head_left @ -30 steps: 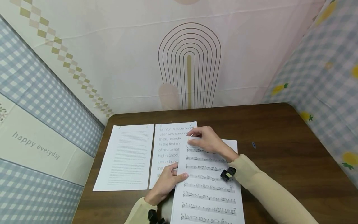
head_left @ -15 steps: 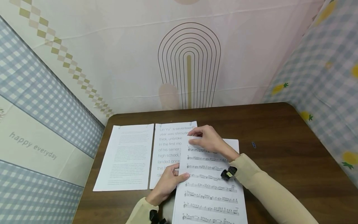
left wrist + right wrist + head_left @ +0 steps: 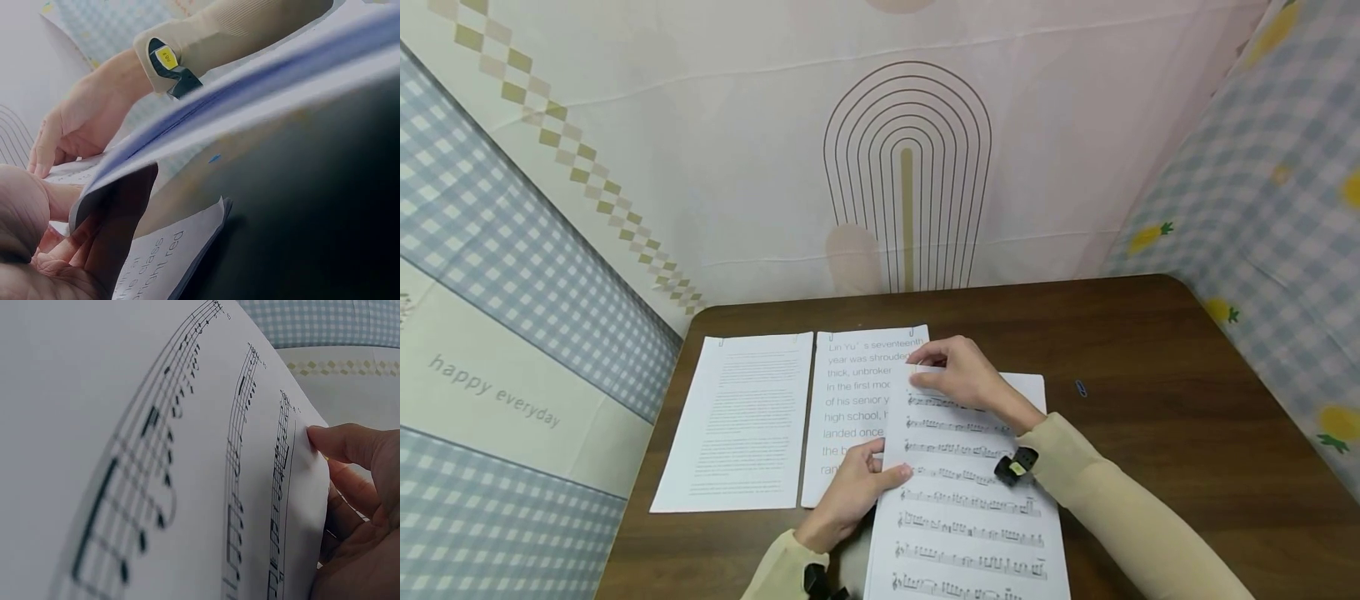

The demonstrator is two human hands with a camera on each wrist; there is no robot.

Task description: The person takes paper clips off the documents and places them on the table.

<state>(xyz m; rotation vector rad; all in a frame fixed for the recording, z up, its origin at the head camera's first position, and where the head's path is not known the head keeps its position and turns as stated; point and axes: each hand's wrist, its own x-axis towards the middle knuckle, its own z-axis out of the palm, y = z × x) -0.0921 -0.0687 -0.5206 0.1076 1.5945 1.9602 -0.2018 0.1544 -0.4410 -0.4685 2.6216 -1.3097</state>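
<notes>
A stack of sheet music (image 3: pixel 970 517) is held up over the front of the table, tilted. My left hand (image 3: pixel 853 487) grips its left edge, thumb on top and the other fingers underneath; the left wrist view shows the stack edge-on and bowed above the left hand (image 3: pixel 37 250). At the top left corner my right hand (image 3: pixel 962 375) pinches the sheets between thumb and fingers. Seen from the right wrist, the right hand (image 3: pixel 362 469) has its thumb on the printed face, with a tiny yellowish spot at the paper's edge beside it.
Left of the music lies a large-print text stack (image 3: pixel 850 400), partly covered by it, with clips along its top edge. A small-print stack (image 3: pixel 737 425) lies further left. On the right side of the brown table (image 3: pixel 1187 467) is a blue paper clip (image 3: pixel 1080 388).
Both hands and the sheet music have drifted slightly to the right, showing a little more of the large-print page. The grip of both hands looks the same.
</notes>
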